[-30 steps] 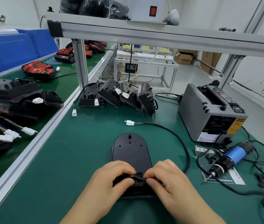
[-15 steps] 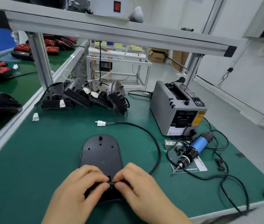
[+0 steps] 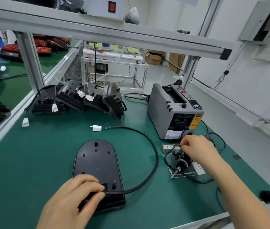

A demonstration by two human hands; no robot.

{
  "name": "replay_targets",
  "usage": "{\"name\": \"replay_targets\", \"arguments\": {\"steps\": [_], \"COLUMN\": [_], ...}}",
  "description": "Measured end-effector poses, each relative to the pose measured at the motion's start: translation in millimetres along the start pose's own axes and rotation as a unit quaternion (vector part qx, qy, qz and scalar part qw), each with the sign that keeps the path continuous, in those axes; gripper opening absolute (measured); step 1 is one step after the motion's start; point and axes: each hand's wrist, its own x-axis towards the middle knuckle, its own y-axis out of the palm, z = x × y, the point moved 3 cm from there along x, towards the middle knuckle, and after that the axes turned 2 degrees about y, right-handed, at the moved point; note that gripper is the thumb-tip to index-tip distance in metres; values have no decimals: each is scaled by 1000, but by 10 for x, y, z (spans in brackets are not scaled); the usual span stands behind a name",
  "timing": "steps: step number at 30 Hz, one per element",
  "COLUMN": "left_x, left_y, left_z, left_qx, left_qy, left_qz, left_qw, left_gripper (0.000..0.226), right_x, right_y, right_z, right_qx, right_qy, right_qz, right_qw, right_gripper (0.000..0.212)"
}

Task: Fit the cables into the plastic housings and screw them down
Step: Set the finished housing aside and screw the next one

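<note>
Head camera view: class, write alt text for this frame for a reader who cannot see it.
A person's left hand pinches a black cable against the near end of a black plastic housing lying flat on a green bench. The right hand lies over an electric screwdriver, in front of a grey tape dispenser; its grip is unclear.

1. A grey tape dispenser (image 3: 164, 111) is standing on the green bench mat (image 3: 31, 162).
2. An aluminium frame shelf (image 3: 98, 33) is spanning the bench overhead, carrying a white dome-shaped device (image 3: 131, 15).
3. Cardboard boxes (image 3: 154, 57) are sitting on the floor beyond a white equipment rack (image 3: 114, 57).
4. A grey wall box (image 3: 254, 22) is hanging at upper right.
5. A small black item (image 3: 267, 196), too blurred to identify, is lying at the mat's near right corner.
</note>
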Motion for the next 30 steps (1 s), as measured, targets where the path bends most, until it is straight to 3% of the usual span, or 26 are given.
{"name": "replay_targets", "arguments": {"steps": [6,11,18,22,24,26,27,30], "left_x": [-8,-4,-5,7,17,18,17,18], "left_y": [2,-7,-27,-39,-42,-42,-37,-38], "left_z": [-5,-9,-23,-26,-36,-47,-49,-33], "left_qx": [3,5,4,11,18,19,18,-10], "left_qy": [-3,-7,-13,-20,-24,-34,-38,-65], "left_qz": [-2,8,14,26,33,37,38,49], "left_qw": [1000,1000,1000,999,999,999,998,997], "left_gripper": [11,12,11,12,12,13,14,17], "right_x": [103,139,139,43,-43,-202,-318,-721], "right_y": [145,163,148,8,-116,-202,-213,-158], "right_z": [111,267,277,271,331,499,633,1048], "right_qx": [-190,-276,-276,-260,-179,24,153,435], "right_qy": [-11,-2,7,15,-27,-77,-92,-129], "right_qz": [-2,13,-8,-37,-78,-64,-27,87], "right_qw": [982,961,961,965,980,995,984,887], "right_gripper": [24,23,11,18,24,24,21,23]}}
